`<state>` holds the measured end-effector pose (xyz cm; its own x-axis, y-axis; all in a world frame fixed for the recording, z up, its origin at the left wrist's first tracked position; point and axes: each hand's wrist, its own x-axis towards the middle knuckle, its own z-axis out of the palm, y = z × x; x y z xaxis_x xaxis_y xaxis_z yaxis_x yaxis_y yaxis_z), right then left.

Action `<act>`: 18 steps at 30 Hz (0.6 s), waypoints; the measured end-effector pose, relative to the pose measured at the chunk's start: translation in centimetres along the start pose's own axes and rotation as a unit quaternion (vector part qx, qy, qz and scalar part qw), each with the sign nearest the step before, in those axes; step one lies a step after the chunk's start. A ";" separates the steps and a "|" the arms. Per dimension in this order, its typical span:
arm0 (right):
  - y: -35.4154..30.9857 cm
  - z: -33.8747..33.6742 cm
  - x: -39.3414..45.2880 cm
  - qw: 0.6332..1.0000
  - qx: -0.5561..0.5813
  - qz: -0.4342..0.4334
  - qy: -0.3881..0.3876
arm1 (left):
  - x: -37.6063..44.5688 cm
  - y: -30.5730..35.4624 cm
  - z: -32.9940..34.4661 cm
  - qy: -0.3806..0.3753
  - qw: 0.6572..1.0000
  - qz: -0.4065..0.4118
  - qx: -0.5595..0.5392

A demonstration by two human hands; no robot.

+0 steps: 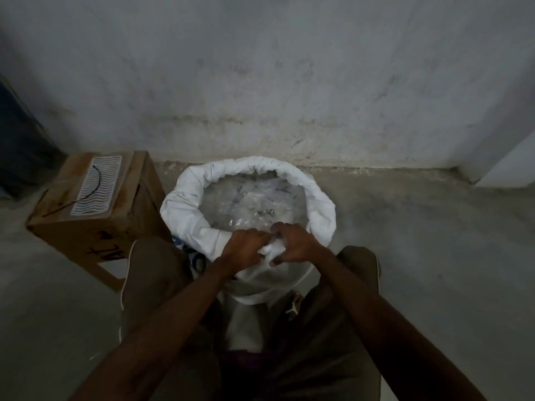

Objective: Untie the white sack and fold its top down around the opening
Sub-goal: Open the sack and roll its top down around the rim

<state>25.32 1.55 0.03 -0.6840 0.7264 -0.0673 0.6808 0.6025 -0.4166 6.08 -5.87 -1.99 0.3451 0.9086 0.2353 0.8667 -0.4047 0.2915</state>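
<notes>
The white sack (320, 198) stands open on the floor between my knees, its top rolled down into a thick cuff around the far and side parts of the opening. Clear plastic packets (252, 202) fill the inside. My left hand (244, 246) and my right hand (293, 244) are side by side at the near edge of the rim, both gripping bunched white sack cloth there. The near wall of the sack hangs below my hands, partly hidden by my forearms.
A cardboard box (136, 198) with a white wavy-patterned mat (97, 189) and a black cord on top stands left of the sack, almost touching it. A stained grey wall (260, 96) rises just behind. Bare concrete floor (419, 227) lies to the right.
</notes>
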 end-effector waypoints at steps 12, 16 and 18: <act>-1.6 4.0 -0.4 0.978 -0.184 -0.059 0.081 | -1.3 -2.3 -1.7 -0.147 0.982 -0.114 0.032; -2.2 4.0 -0.1 0.990 -0.125 -0.045 0.056 | -1.5 -2.3 -0.8 -0.143 0.987 -0.070 0.038; -2.1 3.5 0.8 1.000 -0.028 0.005 0.000 | -1.9 -2.4 0.2 -0.121 0.987 -0.021 0.100</act>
<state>22.48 -0.27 -2.32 -0.6776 0.7320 -0.0714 0.7006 0.6130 -0.3652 3.39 -6.62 -3.36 0.3629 0.9318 -0.0089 0.9274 -0.3602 0.1014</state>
